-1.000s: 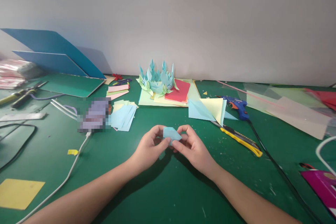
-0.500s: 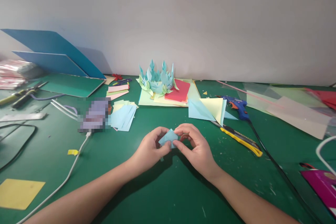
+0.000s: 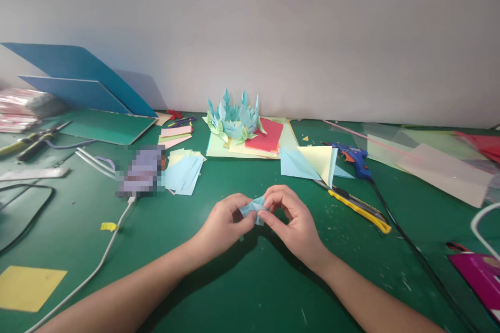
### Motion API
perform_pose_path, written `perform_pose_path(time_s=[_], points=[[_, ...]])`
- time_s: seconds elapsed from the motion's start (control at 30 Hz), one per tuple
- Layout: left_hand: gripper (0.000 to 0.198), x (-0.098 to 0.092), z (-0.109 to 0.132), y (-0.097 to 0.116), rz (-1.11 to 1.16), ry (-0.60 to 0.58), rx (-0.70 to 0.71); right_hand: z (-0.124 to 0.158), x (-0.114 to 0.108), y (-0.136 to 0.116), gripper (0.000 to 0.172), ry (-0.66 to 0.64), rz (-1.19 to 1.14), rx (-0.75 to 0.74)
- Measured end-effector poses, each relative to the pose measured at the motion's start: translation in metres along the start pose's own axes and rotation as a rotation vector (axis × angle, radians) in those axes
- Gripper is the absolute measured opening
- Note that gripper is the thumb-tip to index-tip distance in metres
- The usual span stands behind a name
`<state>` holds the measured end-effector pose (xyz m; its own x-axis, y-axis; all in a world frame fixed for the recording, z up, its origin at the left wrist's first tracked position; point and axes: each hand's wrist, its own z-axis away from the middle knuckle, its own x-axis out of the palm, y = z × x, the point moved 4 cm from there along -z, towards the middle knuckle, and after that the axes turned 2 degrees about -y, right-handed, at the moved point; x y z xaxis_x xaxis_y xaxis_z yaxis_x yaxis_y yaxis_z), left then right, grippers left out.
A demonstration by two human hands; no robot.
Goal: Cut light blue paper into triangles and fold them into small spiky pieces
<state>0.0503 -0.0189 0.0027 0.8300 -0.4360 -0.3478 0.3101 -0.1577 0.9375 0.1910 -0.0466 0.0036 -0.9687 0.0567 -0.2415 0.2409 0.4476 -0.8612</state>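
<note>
Far to the left of the hands, a yellow paper square [image 3: 29,287] lies near the front edge of the green cutting mat [image 3: 250,291]. A white cable [image 3: 105,255] runs from that edge up to a blurred device [image 3: 141,171]. Just right of the device, well behind the left hand, sits a fan of pale blue paper slips [image 3: 183,173].

The left hand [image 3: 222,223] is low over the mat, thumb and forefinger pinching the left end of a small folded blue paper [image 3: 252,208]. The paper sits between the two hands; whether it touches the mat cannot be told. The right hand [image 3: 291,218] grasps its right end, thumb and curled fingers closed on it.

Straight behind the hands, near the wall, a spiky paper flower [image 3: 233,117] stands on loose coloured sheets. Behind and to the right of the right hand lie folded blue and yellow triangles [image 3: 312,162]. A yellow utility knife [image 3: 359,208] lies near the right hand, with a blue glue gun [image 3: 353,158] beyond it and a black cord [image 3: 410,250] running toward the front edge.

The fold probably goes best with both pinches kept close to the crease and the edges matched before pressing, since the piece is small. Open mat lies in front of the hands and just left of the left hand. The knife is the closest obstacle, so the right hand likely has less room sideways.
</note>
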Motion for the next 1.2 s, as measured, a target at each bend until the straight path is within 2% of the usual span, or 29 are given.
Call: perform_pose_path(time_s=[0.1, 0.27, 0.43, 0.6, 0.8, 1.0, 1.2], points=[[0.017, 0.001, 0.000, 0.002, -0.046, -0.012, 0.052, 0.000, 0.000, 0.001, 0.005, 0.007, 0.006, 0.022], [0.018, 0.003, 0.001, 0.003, -0.021, -0.057, 0.031, 0.001, 0.000, 0.003, 0.007, 0.030, 0.000, 0.059], [0.028, 0.005, 0.002, -0.002, 0.079, -0.129, -0.110, 0.002, -0.001, 0.000, 0.009, 0.038, 0.065, 0.011], [0.030, 0.001, 0.000, -0.004, 0.189, -0.077, -0.158, 0.002, -0.003, -0.003, 0.010, 0.038, 0.126, -0.084], [0.034, 0.000, 0.000, -0.002, 0.252, -0.029, -0.213, 0.002, -0.003, 0.002, 0.011, 0.011, 0.091, -0.078], [0.039, 0.001, 0.000, 0.000, 0.427, 0.003, -0.188, 0.001, -0.002, 0.004, 0.010, -0.023, 0.042, -0.041], [0.023, -0.002, 0.000, 0.000, 0.311, -0.005, -0.069, 0.000, -0.002, 0.011, 0.012, -0.053, -0.086, 0.081]])
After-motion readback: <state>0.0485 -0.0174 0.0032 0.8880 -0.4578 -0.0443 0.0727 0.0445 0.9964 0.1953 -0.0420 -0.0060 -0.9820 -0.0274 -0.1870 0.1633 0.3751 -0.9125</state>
